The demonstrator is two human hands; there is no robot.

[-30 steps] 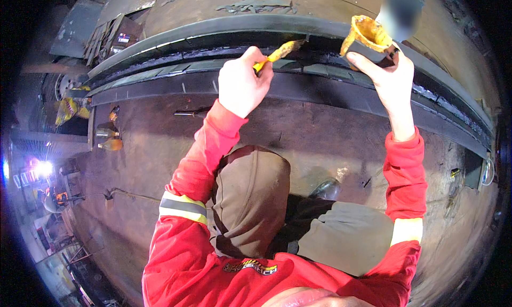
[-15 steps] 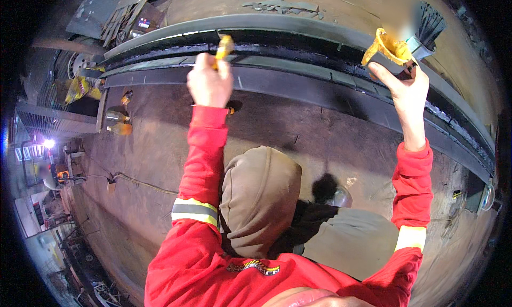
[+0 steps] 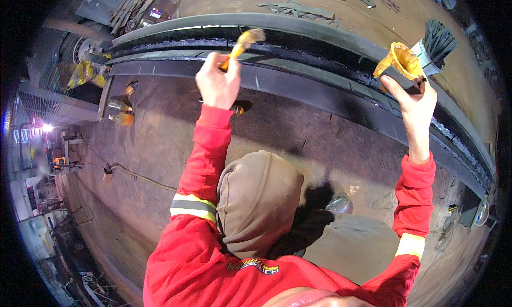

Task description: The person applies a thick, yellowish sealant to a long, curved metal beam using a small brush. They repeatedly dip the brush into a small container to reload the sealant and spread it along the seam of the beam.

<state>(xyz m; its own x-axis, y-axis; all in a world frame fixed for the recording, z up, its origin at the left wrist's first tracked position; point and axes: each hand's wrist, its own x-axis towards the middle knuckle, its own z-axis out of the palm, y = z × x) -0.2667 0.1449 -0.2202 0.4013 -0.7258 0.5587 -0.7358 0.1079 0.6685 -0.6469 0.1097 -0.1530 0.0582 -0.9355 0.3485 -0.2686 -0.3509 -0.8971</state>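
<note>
My left hand (image 3: 217,83) is closed round the yellow handle of a paintbrush (image 3: 242,45), its bristles pointing up and right above a long dark steel beam (image 3: 314,78). To the right, my right hand (image 3: 413,102) grips a dark cup (image 3: 394,75) from below and the side. Yellow paint coats the cup's inside and rim, and its mouth is tilted toward the beam's far side. Brush and cup are well apart. Whether the bristles touch the beam cannot be made out.
Behind the cup stands a pale pail (image 3: 425,61) of dark rods (image 3: 441,40). Bottles (image 3: 121,119) stand on the floor at left, near a yellow bag (image 3: 82,75). A cable (image 3: 141,175) crosses the floor. Brown cloth covers my knee (image 3: 261,200). A bright light (image 3: 48,128) shines at far left.
The paintbrush has swung rightward, and its bristles show more plainly. My left hand has shifted slightly right. The cup sits a little lower and farther right in the picture; the whole view has shifted somewhat.
</note>
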